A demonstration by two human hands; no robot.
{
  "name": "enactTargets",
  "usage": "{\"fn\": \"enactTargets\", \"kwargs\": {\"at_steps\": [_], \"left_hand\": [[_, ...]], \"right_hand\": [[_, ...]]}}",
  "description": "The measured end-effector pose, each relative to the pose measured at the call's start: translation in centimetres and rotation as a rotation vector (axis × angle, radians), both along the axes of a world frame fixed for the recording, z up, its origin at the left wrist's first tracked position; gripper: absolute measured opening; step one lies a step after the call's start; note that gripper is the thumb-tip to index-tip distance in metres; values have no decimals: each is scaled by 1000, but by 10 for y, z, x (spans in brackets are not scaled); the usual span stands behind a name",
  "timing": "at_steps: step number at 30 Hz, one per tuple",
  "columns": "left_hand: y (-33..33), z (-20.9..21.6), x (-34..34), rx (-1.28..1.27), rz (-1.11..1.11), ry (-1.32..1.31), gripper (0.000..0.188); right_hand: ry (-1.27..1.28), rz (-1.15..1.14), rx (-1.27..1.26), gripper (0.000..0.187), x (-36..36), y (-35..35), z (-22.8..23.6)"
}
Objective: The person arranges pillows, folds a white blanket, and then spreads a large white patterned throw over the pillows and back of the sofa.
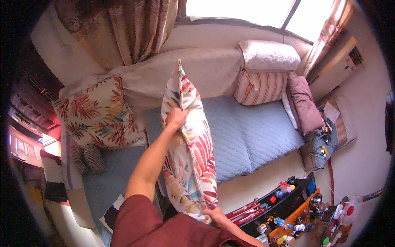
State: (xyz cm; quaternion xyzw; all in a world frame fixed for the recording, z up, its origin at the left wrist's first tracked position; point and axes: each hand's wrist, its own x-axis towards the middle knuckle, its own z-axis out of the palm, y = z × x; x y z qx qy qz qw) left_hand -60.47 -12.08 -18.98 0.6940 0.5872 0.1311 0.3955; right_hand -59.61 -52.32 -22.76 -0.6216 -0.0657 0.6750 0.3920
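Observation:
A large white cushion [187,152] with red and blue leaf prints is held on edge in front of me, its seam side turned up toward me. My left hand [177,118] grips its upper part, fingers closed on the fabric. Lower down, my right hand [216,215] is closed on the bottom end of the cushion near my body. Behind it lies the blue quilted sofa seat [238,136]. A second leaf-print cushion [98,111] leans on the sofa back at the left.
Right on the sofa are a striped pillow [261,87], a white bolster [269,57] and a mauve cushion [305,105]. A small grey patterned cushion [94,158] sits left. Nearer, a dark table [263,214] carries bottles and small items, with a fan [350,210] beside it.

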Motion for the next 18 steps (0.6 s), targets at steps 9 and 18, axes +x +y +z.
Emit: {"fn": "enactTargets", "kwargs": {"at_steps": [9, 18], "left_hand": [[-54, 118, -75, 22, 221, -1018, 21], [-163, 58, -152, -343, 684, -865, 30]], "right_hand": [[-506, -195, 240, 24, 146, 2, 102], [-1279, -275, 482, 31, 226, 73, 59]]}}
